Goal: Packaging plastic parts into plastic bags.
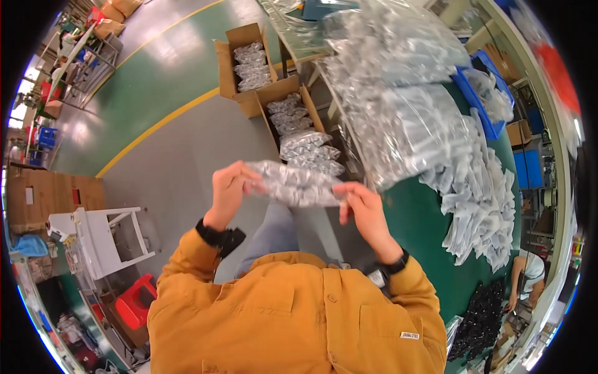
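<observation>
Between my two hands stretches a clear plastic bag [299, 184] packed with small silvery-grey pieces too blurred to name. My left hand [229, 187] pinches its left end, and my right hand [364, 209] grips the right end between thumb and fingers. Just beyond the bag stands an open cardboard box [266, 124] filled with similar bags, some heaped above its near edge. A second open box [222, 68] behind it also holds rows of such bags.
On my right, a green-topped table [405, 218] carries large stacks of clear bags [411, 124], a pile of grey-white pouches [479, 199] and a blue bin [486, 93]. Black parts [479, 318] lie near another person [529, 277]. A white metal frame [112, 240] and red stool [136, 302] stand left.
</observation>
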`<state>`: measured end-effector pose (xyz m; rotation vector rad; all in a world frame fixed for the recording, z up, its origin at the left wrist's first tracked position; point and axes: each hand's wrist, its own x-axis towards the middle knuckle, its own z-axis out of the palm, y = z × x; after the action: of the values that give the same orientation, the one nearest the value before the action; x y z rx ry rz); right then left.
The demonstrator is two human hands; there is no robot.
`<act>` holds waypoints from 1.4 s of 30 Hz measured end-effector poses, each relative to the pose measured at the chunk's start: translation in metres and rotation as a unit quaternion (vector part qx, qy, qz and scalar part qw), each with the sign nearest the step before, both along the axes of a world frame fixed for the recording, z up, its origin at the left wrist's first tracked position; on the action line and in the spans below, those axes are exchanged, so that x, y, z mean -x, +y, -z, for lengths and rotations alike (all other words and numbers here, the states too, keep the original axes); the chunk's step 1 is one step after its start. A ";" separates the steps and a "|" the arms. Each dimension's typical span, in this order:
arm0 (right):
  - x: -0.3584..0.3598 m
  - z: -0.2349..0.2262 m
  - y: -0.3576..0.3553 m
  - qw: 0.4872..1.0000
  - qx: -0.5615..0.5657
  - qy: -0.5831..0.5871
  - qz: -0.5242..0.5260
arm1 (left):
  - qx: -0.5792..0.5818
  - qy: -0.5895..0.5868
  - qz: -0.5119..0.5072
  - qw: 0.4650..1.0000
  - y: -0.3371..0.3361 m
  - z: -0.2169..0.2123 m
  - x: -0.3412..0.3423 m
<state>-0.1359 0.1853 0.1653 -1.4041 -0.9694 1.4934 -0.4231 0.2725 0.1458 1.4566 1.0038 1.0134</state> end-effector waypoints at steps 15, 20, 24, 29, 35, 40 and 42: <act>0.036 0.294 0.273 0.941 0.078 -0.127 0.303 | 0.232 0.066 -0.018 0.970 0.232 0.273 -0.026; 0.018 0.357 0.272 0.924 0.164 -0.240 0.250 | 0.286 0.134 0.010 0.949 0.198 0.353 -0.034; 0.018 0.364 0.283 0.918 0.195 -0.232 0.255 | 0.346 0.125 0.013 0.930 0.195 0.360 -0.037; 0.011 0.368 0.298 0.906 0.201 -0.219 0.302 | 0.360 0.131 0.023 0.923 0.207 0.358 -0.052; 0.026 0.362 0.288 0.901 0.154 -0.218 0.341 | 0.336 0.152 0.030 0.929 0.195 0.350 -0.059; 0.014 0.349 0.292 0.897 0.178 -0.224 0.337 | 0.335 0.150 0.025 0.930 0.184 0.346 -0.056; 0.017 0.352 0.281 0.901 0.165 -0.213 0.340 | 0.328 0.157 0.000 0.932 0.189 0.359 -0.058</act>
<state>-0.1528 0.4667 -0.1872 -2.1007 -0.3782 0.8517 -0.3653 0.4620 -0.2128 1.0615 1.4053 0.3700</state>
